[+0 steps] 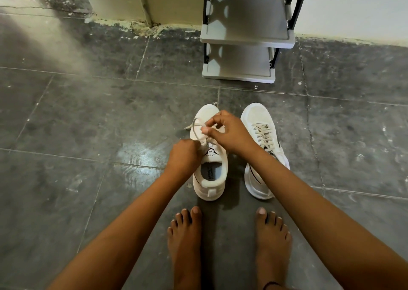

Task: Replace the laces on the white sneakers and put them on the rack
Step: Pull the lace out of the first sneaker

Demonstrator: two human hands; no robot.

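Both hands, left point(184, 155) and right point(229, 133), pinch the lace point(196, 125) over the left sneaker point(209, 179)

Both hands point(185, 155) point(227, 130) pinch the left sneaker's point(210, 177) lace point(195, 126).

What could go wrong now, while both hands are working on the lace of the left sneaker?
1. The left hand and right hand pull one lace on the left sneaker; uneven pulling may leave one end short.
2. The sneaker stands free on the floor, so a hard tug might tip it.
3. The right sneaker lies close beside it and could get knocked.
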